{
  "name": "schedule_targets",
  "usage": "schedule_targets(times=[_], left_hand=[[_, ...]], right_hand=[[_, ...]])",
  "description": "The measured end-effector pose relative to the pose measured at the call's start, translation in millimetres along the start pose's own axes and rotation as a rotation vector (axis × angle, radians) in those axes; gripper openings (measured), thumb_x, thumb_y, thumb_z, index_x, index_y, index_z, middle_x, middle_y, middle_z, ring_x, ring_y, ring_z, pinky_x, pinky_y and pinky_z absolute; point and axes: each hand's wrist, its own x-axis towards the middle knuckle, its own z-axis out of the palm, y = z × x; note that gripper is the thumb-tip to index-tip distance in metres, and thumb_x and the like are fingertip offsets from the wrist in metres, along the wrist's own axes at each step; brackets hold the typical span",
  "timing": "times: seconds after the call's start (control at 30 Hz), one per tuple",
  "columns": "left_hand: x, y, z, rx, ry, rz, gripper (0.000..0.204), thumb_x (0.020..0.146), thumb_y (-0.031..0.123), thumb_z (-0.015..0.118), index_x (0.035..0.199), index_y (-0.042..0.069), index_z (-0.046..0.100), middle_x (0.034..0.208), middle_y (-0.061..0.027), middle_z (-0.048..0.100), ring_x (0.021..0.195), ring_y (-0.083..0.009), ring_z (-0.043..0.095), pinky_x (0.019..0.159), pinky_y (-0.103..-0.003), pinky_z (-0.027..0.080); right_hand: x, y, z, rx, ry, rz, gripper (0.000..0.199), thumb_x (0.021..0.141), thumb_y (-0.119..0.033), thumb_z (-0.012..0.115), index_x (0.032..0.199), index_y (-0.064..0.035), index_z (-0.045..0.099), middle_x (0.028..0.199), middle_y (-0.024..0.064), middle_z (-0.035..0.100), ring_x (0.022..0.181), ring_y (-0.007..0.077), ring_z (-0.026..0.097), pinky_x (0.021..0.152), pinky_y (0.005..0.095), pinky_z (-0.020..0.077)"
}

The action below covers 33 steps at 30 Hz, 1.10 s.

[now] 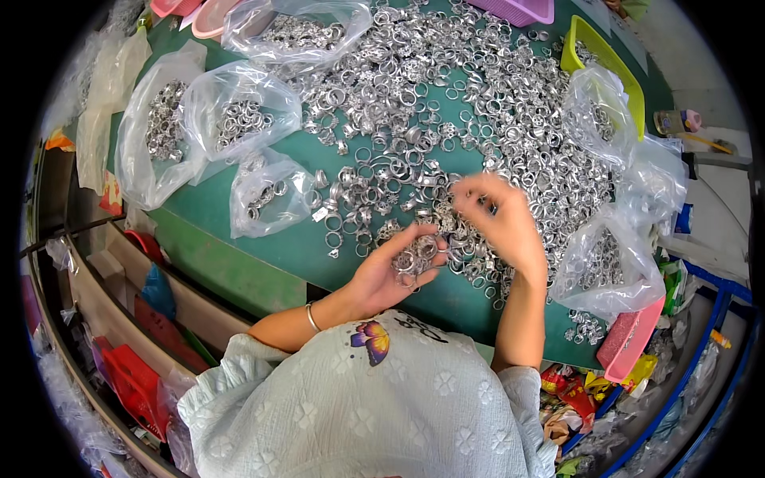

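Silver-coloured metal rings (406, 60) lie loose in a broad heap on the green worktop (319, 267), spreading from its far side down to the person's hands. The left hand (370, 279) is cupped palm-up at the heap's near edge, fingers loosely curled round a small cluster of rings (416, 259). To its right, above the heap, the right hand (502, 223) has its fingers bent toward the thumb; it is blurred, so I cannot tell whether anything is pinched there.

The work looks only partly done: portions of rings sit in clear bags on the left (137, 179) and a clear bag at the near right (637, 279), beside a pink tray (635, 342). Far more seems left, since the loose heap outweighs what is bagged, and the cluster in the left palm is in no bag.
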Motion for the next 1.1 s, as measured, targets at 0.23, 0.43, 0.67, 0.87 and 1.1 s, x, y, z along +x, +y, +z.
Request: schedule_targets(times=[0.23,0.43,0.67,0.87,1.1], left_hand=[[-3.6,0.7,-0.7,0.088,-0.096,-0.064,0.026,0.090,0.020,0.049,0.111,0.006,0.054,0.114,-0.0118,0.055,0.113,-0.0266,0.050,0.076,-0.034,0.053],[-3.7,0.0,-1.7,0.094,-0.091,-0.092,0.022,0.089,0.017,0.052,0.106,0.004,0.056,0.106,-0.0115,0.055,0.091,-0.0198,0.055,0.057,-0.024,0.047],[-5.7,4.2,4.9,0.008,-0.015,-0.070,0.026,0.090,0.022,0.051,0.109,0.006,0.055,0.106,-0.0093,0.056,0.088,-0.0171,0.055,0.053,-0.023,0.044],[-4.5,9.9,37.7,0.064,0.241,0.053,0.032,0.093,0.030,0.043,0.111,0.006,0.054,0.109,-0.0106,0.057,0.095,-0.0190,0.058,0.061,-0.027,0.051],[-2.9,10.3,13.7,0.028,-0.029,-0.064,0.028,0.092,0.028,0.047,0.106,0.005,0.056,0.110,-0.0134,0.057,0.097,-0.0230,0.059,0.059,-0.028,0.053]], right_hand=[[54.2,36.8,18.6,-0.758,0.506,-0.180,0.027,0.070,-0.015,0.070,0.092,-0.0009,0.062,0.105,0.0111,0.053,0.098,0.0293,0.045,0.080,0.0409,0.0348],[59.3,32.5,16.4,-0.503,0.486,-0.336,0.018,0.073,-0.011,0.067,0.088,-0.0008,0.061,0.091,0.0108,0.057,0.089,0.0287,0.050,0.078,0.0383,0.0385],[30.4,-2.0,8.6,-0.069,0.378,-0.271,0.008,0.074,-0.004,0.064,0.077,0.0011,0.058,0.075,0.0104,0.056,0.071,0.0272,0.053,0.068,0.0350,0.0433],[-19.1,-20.2,14.6,0.017,0.010,-0.439,0.011,0.074,-0.003,0.063,0.084,0.0005,0.061,0.083,0.0109,0.060,0.077,0.0267,0.055,0.073,0.0344,0.0440],[66.2,20.8,27.2,-0.496,0.404,-0.329,0.014,0.076,-0.004,0.062,0.089,-0.0002,0.062,0.092,0.0116,0.061,0.089,0.0284,0.054,0.080,0.0349,0.0416]])
